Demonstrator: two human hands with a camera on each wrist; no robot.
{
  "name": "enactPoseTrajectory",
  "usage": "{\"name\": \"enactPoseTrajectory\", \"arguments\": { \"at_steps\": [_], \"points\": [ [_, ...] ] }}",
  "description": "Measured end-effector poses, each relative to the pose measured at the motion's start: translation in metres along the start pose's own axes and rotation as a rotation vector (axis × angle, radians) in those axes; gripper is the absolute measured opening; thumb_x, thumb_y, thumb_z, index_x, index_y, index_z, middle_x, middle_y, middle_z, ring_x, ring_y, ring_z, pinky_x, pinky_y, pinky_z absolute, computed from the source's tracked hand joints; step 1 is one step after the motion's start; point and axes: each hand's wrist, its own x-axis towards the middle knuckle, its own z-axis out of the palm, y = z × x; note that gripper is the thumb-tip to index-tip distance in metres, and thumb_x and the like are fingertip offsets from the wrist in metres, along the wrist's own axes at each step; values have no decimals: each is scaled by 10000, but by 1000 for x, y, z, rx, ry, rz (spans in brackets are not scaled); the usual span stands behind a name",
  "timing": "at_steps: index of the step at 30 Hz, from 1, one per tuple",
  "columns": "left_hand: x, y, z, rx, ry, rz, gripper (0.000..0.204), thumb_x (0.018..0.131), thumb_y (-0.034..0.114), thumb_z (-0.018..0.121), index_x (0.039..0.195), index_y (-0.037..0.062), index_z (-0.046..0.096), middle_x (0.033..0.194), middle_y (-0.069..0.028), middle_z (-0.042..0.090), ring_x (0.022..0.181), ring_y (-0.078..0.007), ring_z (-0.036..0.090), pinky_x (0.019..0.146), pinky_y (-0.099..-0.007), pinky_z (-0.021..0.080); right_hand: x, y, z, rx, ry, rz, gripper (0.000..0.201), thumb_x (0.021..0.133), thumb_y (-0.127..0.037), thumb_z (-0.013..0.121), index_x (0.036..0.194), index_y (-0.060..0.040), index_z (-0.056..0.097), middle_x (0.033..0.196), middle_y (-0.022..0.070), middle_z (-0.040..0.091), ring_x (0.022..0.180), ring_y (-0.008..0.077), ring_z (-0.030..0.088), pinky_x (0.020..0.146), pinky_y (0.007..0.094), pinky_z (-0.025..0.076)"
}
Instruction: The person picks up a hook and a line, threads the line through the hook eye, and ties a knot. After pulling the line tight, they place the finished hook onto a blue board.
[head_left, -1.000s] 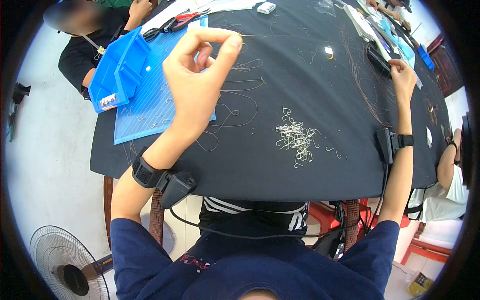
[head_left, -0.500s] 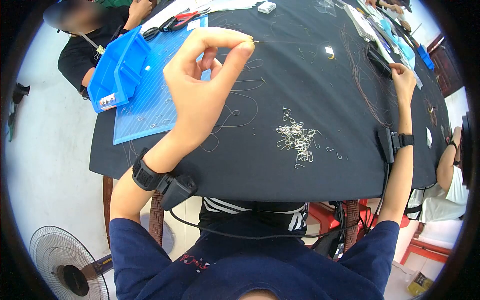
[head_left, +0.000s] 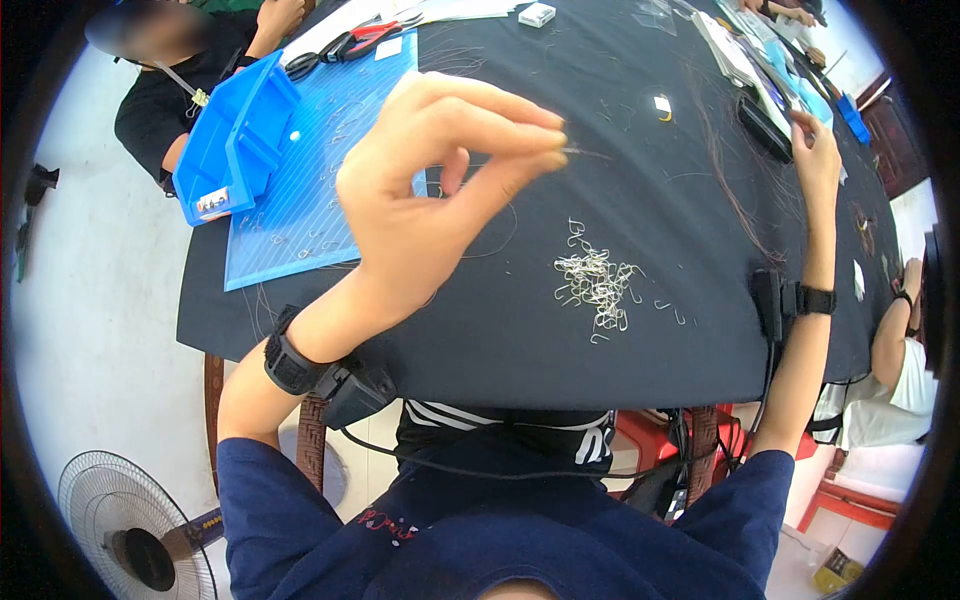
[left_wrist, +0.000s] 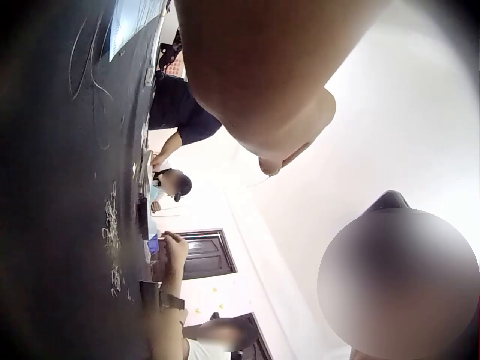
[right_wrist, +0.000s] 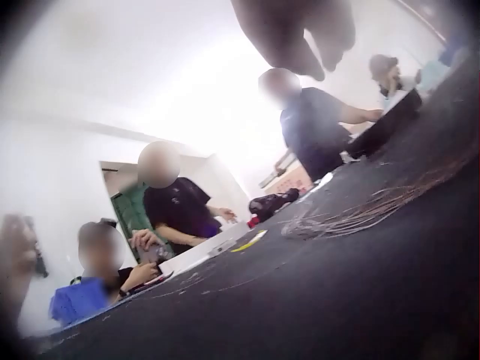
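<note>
In the head view my left hand (head_left: 420, 185) is raised over the table, thumb and forefinger pinching a thin line (head_left: 590, 154). Only a short piece of this line shows, pointing right from the fingertips. My right hand (head_left: 817, 160) is held far to the right beside a black case (head_left: 765, 128), with thumb and forefinger pinched together. The line's far stretch is too fine to follow to it. Below and between the hands lies a pile of small silvery hooks (head_left: 597, 280) on the black cloth.
A blue bin (head_left: 235, 140) stands on a blue board (head_left: 290, 250) at left, with pliers (head_left: 360, 42) behind. Loose brown strands (head_left: 735, 205) lie at right. Papers (head_left: 725, 50) and other people surround the table. A fan (head_left: 140, 530) stands at lower left.
My left hand has moved right and toward me, still pinching the line. The long line seen between the hands earlier no longer shows in full. My right hand has shifted slightly.
</note>
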Motion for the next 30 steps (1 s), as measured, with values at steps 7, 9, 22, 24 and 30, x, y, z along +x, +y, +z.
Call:
{"name": "enactPoseTrajectory", "arguments": {
  "at_steps": [7, 9, 22, 24, 30],
  "points": [
    [4, 4, 3, 120, -113, 196, 209, 645, -18, 790, 805, 59, 680, 896, -79, 684, 726, -137, 574, 628, -235, 404, -62, -168, -44, 1100, -712, -107, 321, 931, -275, 520, 1145, -52, 606, 929, 35, 680, 599, 18, 506, 458, 147, 361],
    [4, 2, 5, 160, -131, 264, 221, 626, 15, 806, 804, 73, 689, 896, -63, 688, 700, -133, 556, 615, -243, 378, -81, -190, -48, 1297, -900, -81, 297, 933, -245, 524, 1120, -26, 602, 913, 68, 679, 592, 30, 510, 446, 148, 367],
    [0, -1, 18, 176, -229, 314, 229, 603, 86, 815, 804, 100, 706, 893, -18, 692, 662, -127, 497, 575, -238, 357, -109, -204, -57, 1394, -903, -41, 105, 893, -92, 632, 940, -1, 606, 726, -41, 571, 632, -6, 466, 554, 167, 358],
    [-1, 0, 19, 185, -227, 327, 233, 601, 89, 815, 806, 100, 706, 892, -15, 691, 660, -127, 491, 572, -238, 358, -111, -205, -57, 1403, -891, -20, 95, 889, -78, 632, 944, -4, 608, 712, -47, 561, 616, -12, 451, 535, 163, 336],
    [-1, 0, 18, 177, -234, 298, 233, 606, 89, 813, 813, 99, 705, 889, -13, 688, 671, -125, 501, 579, -237, 362, -114, -205, -54, 1396, -841, -64, 83, 882, -47, 627, 956, -13, 618, 671, -66, 542, 572, -24, 412, 495, 162, 280]
  ]
}}
